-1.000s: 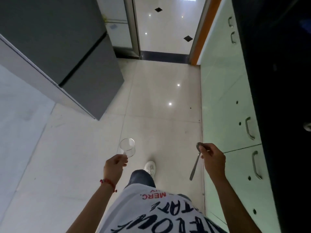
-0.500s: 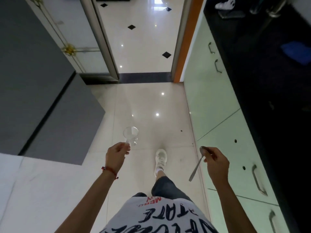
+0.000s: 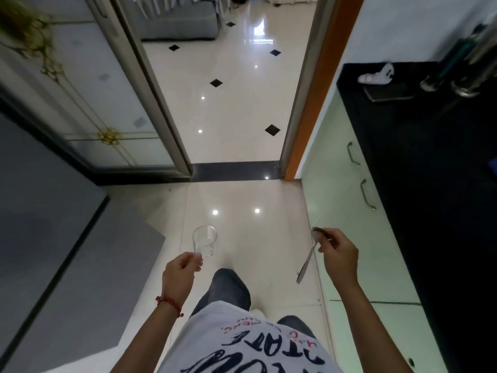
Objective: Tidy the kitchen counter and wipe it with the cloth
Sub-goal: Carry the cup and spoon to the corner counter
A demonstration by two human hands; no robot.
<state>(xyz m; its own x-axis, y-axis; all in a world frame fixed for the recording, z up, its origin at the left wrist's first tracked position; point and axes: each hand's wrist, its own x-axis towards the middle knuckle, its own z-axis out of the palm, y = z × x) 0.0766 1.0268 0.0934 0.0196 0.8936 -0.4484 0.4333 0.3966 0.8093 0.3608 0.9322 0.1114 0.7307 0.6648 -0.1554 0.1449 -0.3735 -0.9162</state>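
Note:
My left hand (image 3: 181, 273) grips a clear drinking glass (image 3: 205, 240) by its base, holding it tilted out over the floor. In my right hand (image 3: 340, 255) is a metal spoon (image 3: 309, 257), pinched near the bowl with the handle hanging down. The black kitchen counter (image 3: 419, 162) runs along the right side, beside and beyond my right hand. A blue patch at the right edge of the counter (image 3: 493, 168) may be the cloth; it is cut off by the frame.
Pale green cabinet fronts (image 3: 336, 189) with metal handles stand below the counter. A small white object (image 3: 376, 75) and metal items (image 3: 457, 74) sit at the counter's far end. A grey fridge (image 3: 53, 224) is on the left. Ahead lies a doorway with an orange frame (image 3: 314, 103).
I have walked forward along the cabinets and the view has tilted up, bringing the doorway and counter end closer. Both hands keep the same hold on glass and spoon.

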